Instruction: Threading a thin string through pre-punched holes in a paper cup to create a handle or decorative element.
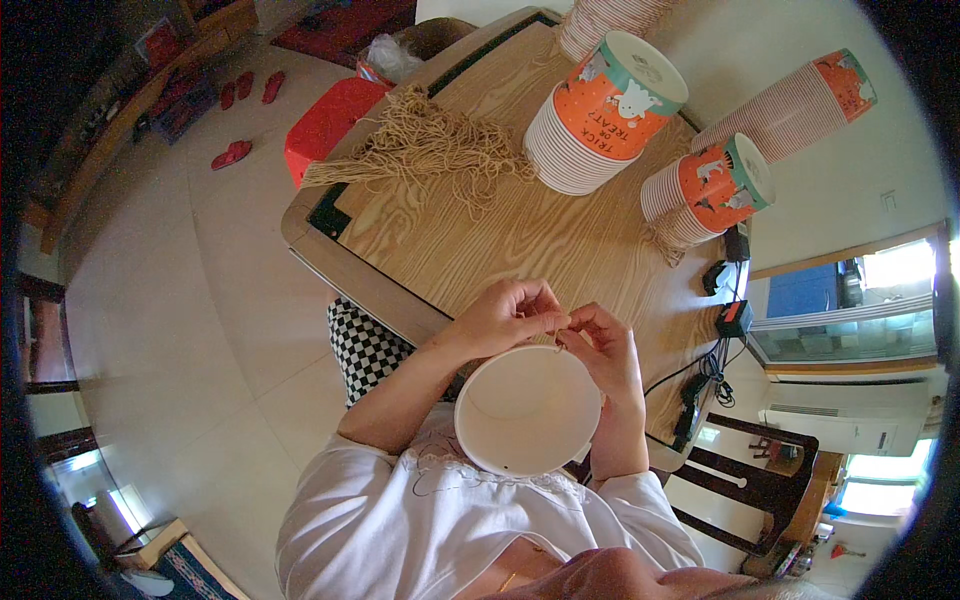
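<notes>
A white paper bucket (pixel 528 410) leans against my front with its open mouth facing up and its inside bare. At its far rim my left hand (pixel 515 318) and my right hand (pixel 605 350) meet, fingertips pinched together. A thin tan cord (pixel 556 340) shows between them at the rim, partly hidden by the fingers. Its exact path through or around the rim is too small to tell. One small dark spot, perhaps a hole, marks the near side of the bucket.
On the wooden table (pixel 460 255) lies a heap of tan cords (pixel 430 150). Beyond it stand nested, upturned orange-and-green buckets (pixel 610 110), with more stacks (pixel 710 185) to the right. Black cables (pixel 712 370) lie along the right edge. A red stool (pixel 335 120) and dark chair (pixel 745 480) flank the table.
</notes>
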Demonstrator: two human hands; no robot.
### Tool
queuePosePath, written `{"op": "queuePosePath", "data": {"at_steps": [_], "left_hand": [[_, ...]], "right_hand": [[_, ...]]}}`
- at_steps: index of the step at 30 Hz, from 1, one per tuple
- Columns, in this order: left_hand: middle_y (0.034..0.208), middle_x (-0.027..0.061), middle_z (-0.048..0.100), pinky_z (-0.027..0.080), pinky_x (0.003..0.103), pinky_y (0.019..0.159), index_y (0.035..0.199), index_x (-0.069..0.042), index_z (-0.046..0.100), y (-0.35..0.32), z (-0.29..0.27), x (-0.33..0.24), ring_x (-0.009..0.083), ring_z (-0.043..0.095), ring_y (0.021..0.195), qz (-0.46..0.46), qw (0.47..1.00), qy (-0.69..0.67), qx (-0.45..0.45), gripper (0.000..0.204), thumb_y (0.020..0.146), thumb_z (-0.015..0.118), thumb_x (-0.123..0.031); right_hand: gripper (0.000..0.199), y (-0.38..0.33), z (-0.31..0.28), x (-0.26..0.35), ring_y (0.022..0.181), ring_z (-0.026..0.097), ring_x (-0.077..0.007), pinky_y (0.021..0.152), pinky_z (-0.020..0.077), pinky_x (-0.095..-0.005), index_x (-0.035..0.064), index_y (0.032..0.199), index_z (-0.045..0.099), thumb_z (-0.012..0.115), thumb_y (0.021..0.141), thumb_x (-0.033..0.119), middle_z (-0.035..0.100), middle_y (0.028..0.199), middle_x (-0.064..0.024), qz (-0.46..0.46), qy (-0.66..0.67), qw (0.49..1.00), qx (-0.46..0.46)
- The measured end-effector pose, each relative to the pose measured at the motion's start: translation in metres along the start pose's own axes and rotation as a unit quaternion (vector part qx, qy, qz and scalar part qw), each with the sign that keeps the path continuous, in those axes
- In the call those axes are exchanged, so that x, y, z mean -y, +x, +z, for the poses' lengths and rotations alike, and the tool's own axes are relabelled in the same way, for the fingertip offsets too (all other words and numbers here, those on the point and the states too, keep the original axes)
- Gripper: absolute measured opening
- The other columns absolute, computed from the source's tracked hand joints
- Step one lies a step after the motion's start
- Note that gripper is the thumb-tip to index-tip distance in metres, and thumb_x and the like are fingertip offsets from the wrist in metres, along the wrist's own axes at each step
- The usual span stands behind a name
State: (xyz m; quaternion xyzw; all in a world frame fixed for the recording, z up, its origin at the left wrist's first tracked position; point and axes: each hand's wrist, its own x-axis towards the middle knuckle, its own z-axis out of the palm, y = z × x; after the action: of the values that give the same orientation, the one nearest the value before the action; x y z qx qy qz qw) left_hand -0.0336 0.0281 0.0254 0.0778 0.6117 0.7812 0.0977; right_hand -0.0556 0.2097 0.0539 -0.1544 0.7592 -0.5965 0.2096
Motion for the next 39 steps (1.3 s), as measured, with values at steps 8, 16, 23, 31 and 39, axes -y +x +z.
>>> {"op": "queuePosePath", "data": {"at_steps": [8, 16, 23, 31, 39], "left_hand": [[0.072, -0.0013, 0.058, 0.042, 0.021, 0.058, 0.083, -0.003, 0.059, 0.002, -0.003, 0.011, 0.0038, 0.051, 0.064, 0.012, 1.000, -0.013, -0.021, 0.016, 0.085, 0.059, -0.018], [0.073, -0.0010, 0.058, 0.044, 0.022, 0.059, 0.086, -0.002, 0.060, -0.004, -0.007, 0.010, 0.0047, 0.052, 0.064, -0.007, 0.999, -0.026, -0.026, 0.019, 0.089, 0.054, -0.020], [0.076, 0.0016, 0.061, 0.045, 0.023, 0.060, 0.088, -0.001, 0.060, -0.007, -0.008, 0.011, 0.0060, 0.054, 0.067, 0.014, 1.000, 0.005, 0.014, 0.017, 0.085, 0.059, -0.017], [0.074, 0.0010, 0.060, 0.044, 0.021, 0.058, 0.085, -0.002, 0.059, -0.007, -0.006, 0.011, 0.0058, 0.054, 0.067, -0.032, 0.999, -0.015, 0.008, 0.013, 0.084, 0.059, -0.015], [0.076, 0.0009, 0.060, 0.044, 0.021, 0.058, 0.087, -0.002, 0.058, -0.008, -0.006, 0.008, 0.0061, 0.054, 0.068, -0.018, 1.000, -0.020, 0.007, 0.013, 0.084, 0.060, -0.014]], "right_hand": [[0.008, 0.000, 0.001, 0.001, 0.079, 0.056, -0.0100, 0.071, 0.0450, -0.0230, 0.0005, 0.085, 0.059, 0.063, 0.078, 0.000, 0.059, 0.080, -0.0023, 0.001, -0.006, 1.000, 0.002], [0.008, 0.000, 0.001, 0.001, 0.078, 0.056, -0.0099, 0.071, 0.0452, -0.0231, 0.0006, 0.084, 0.059, 0.063, 0.078, 0.000, 0.059, 0.080, -0.0022, -0.004, -0.012, 1.000, -0.003], [0.007, 0.000, 0.001, 0.000, 0.076, 0.055, -0.0097, 0.069, 0.0450, -0.0231, 0.0008, 0.083, 0.059, 0.064, 0.078, 0.001, 0.058, 0.078, -0.0021, 0.003, -0.018, 1.000, -0.011], [0.007, 0.000, 0.001, 0.001, 0.075, 0.055, -0.0097, 0.070, 0.0444, -0.0235, 0.0011, 0.081, 0.059, 0.064, 0.078, 0.003, 0.058, 0.076, -0.0018, 0.001, -0.026, 1.000, -0.008], [0.007, 0.000, 0.001, 0.000, 0.074, 0.054, -0.0095, 0.069, 0.0433, -0.0234, 0.0016, 0.080, 0.059, 0.065, 0.077, 0.003, 0.058, 0.075, -0.0013, 0.001, -0.038, 0.999, -0.010]]}}
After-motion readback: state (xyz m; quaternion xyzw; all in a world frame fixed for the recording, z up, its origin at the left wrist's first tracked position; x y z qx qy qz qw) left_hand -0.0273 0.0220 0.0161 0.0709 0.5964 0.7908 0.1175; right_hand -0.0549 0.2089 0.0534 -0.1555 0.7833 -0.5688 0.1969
